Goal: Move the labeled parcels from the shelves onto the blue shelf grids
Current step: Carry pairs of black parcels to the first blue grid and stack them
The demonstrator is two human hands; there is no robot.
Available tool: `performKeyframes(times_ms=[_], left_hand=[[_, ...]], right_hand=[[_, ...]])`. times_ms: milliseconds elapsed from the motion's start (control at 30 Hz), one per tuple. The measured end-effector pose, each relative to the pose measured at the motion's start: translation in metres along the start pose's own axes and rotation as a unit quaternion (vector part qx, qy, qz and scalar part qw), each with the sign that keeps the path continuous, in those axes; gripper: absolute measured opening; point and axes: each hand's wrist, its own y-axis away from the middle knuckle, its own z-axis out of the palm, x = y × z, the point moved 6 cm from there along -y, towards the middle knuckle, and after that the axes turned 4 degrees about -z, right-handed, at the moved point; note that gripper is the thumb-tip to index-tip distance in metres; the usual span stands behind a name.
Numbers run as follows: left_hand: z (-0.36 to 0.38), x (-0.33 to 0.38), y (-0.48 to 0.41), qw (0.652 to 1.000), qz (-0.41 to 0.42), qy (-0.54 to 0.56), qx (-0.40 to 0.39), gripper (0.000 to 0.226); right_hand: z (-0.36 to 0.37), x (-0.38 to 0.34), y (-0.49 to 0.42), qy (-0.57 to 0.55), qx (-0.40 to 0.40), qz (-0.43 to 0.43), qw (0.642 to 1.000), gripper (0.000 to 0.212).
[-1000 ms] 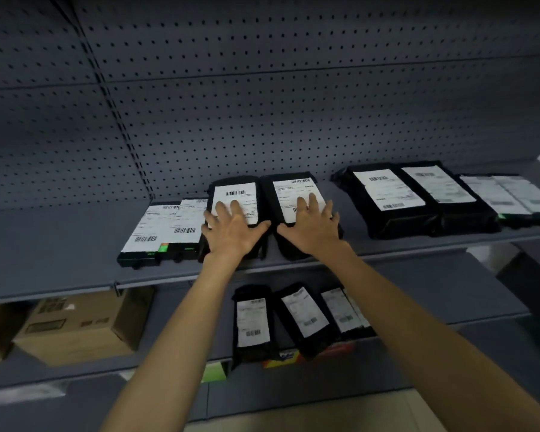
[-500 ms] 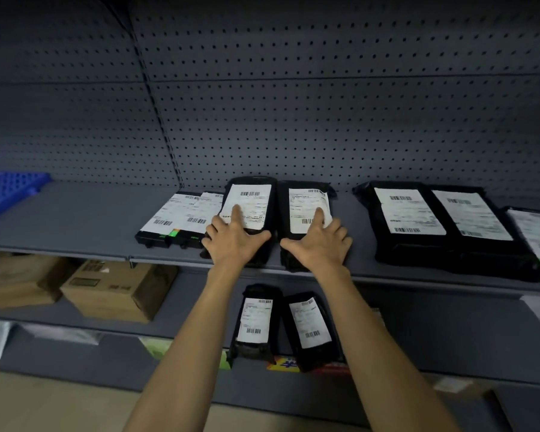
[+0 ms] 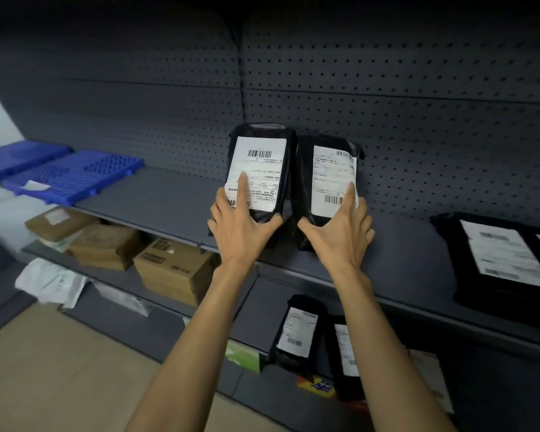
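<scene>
I hold two black parcels with white barcode labels, lifted off the grey shelf (image 3: 156, 198) and tilted up toward me. My left hand (image 3: 240, 226) grips the lower end of the left parcel (image 3: 262, 169), its forefinger lying on the label. My right hand (image 3: 340, 232) grips the lower end of the right parcel (image 3: 328, 179) the same way. The two parcels touch side by side. Two blue shelf grids (image 3: 75, 176) lie on the same shelf at the far left; a small white slip rests on the nearer one.
More black labeled parcels (image 3: 505, 260) lie on the shelf at the right, and two others (image 3: 296, 332) stand on the lower shelf beneath my arms. Cardboard boxes (image 3: 172, 269) and white bags (image 3: 50, 282) fill the lower shelf at the left. Pegboard backs the shelving.
Both hands closed on the two parcels and raised them off the shelf, tilting them upright. My view swung left, bringing the blue grids into sight.
</scene>
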Motion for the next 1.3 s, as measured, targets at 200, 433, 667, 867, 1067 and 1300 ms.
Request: performKeyframes(times_ms=[200,433,667,867,1067,1300], left_hand=[[-0.060,-0.095,-0.039,0.997,-0.048,-0.019,0.050,0.101],[-0.142,-0.234,-0.099,0.989,-0.102,-0.039,0.098,0.101],[-0.234,-0.366,-0.161,0.981,-0.123,-0.061,0.137,0.110],[-0.286,-0.457,-0.211,0.973,-0.144,-0.063,0.170,0.115],[-0.307,-0.537,-0.277,0.967,-0.167,-0.060,0.182,0.116],[-0.316,-0.621,-0.393,0.962,-0.179,-0.068,0.193,0.114]], right_hand=[[0.069,-0.098,0.021,-0.037,-0.039,-0.053,0.997,0.120],[0.162,-0.241,0.060,-0.075,-0.064,-0.104,0.990,0.120],[0.252,-0.386,0.106,-0.127,-0.090,-0.131,0.979,0.122],[0.321,-0.486,0.125,-0.148,-0.112,-0.165,0.969,0.123],[0.398,-0.570,0.117,-0.169,-0.135,-0.186,0.959,0.121],[0.499,-0.676,0.071,-0.189,-0.152,-0.212,0.947,0.119]])
